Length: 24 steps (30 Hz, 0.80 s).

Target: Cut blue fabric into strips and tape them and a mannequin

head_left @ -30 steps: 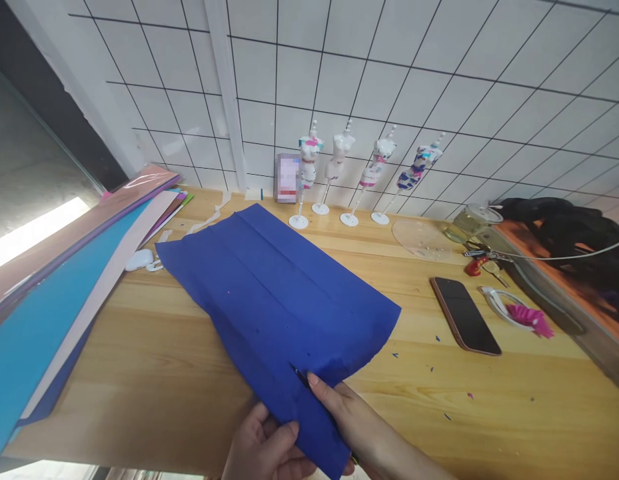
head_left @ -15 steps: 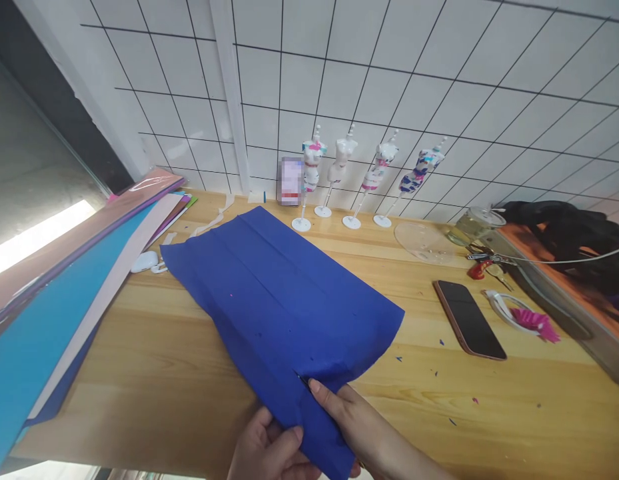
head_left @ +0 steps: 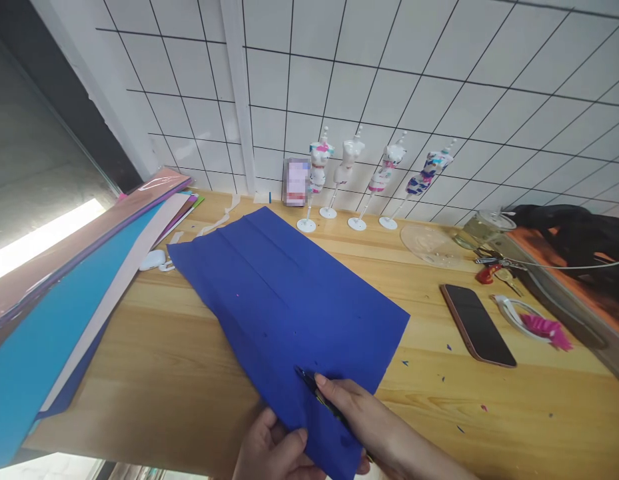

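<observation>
A large blue sheet point(head_left: 289, 293) lies across the wooden table, its near end between my hands. My left hand point(head_left: 276, 447) pinches the sheet's near left edge, thumb on top and fingers beneath. Closed round a dark, slim tool point(head_left: 322, 398), my right hand point(head_left: 349, 410) rests over the near part of the sheet. The tool's pointed tip touches or hovers just above the blue surface; its handle is mostly hidden by my fingers, so its exact kind is hard to tell.
Several small dress forms point(head_left: 382, 177) stand along the tiled wall beside a propped phone point(head_left: 296, 181). Coloured sheets point(head_left: 89, 287) are stacked at the left. To the right lie a black phone point(head_left: 479, 323), a white cable point(head_left: 509, 313), keys point(head_left: 489, 272) and a jar point(head_left: 484, 230).
More of the dark tool now shows above the sheet under my right hand. The sheet's right side lies flatter. The whole view has shifted slightly.
</observation>
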### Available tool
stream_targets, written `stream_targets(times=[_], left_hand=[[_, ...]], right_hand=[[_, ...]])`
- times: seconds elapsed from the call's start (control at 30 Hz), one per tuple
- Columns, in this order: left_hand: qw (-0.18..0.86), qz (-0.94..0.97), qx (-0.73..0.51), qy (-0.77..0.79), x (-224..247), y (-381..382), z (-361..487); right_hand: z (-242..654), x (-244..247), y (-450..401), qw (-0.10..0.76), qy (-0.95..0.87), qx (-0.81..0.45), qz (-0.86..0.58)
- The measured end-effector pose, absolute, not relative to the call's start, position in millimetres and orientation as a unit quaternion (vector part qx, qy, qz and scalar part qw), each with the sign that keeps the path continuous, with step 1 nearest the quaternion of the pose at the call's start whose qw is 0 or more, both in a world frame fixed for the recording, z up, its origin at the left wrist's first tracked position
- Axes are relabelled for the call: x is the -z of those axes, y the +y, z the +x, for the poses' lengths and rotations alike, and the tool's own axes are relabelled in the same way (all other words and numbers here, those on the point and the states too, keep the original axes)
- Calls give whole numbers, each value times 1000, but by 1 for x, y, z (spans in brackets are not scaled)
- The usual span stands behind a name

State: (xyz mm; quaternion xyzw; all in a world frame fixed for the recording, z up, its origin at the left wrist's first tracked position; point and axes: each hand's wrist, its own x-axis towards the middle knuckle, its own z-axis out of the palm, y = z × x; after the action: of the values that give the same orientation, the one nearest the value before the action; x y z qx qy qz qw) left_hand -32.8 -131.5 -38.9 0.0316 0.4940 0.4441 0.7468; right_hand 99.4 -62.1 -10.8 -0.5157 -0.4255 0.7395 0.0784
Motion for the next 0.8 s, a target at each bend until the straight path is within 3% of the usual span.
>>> stream_targets(times=[0.2, 0.43, 0.8], left_hand=[[744, 29, -455, 488, 39, -132, -33], [750, 6, -449, 486, 41, -132, -32], [748, 17, -454, 484, 25, -129, -33]], right_hand=[[110, 8, -61, 13, -392, -739, -548], [92, 15, -50, 58, -444, -729, -517], [84, 18, -45, 61, -465, -726, -502]])
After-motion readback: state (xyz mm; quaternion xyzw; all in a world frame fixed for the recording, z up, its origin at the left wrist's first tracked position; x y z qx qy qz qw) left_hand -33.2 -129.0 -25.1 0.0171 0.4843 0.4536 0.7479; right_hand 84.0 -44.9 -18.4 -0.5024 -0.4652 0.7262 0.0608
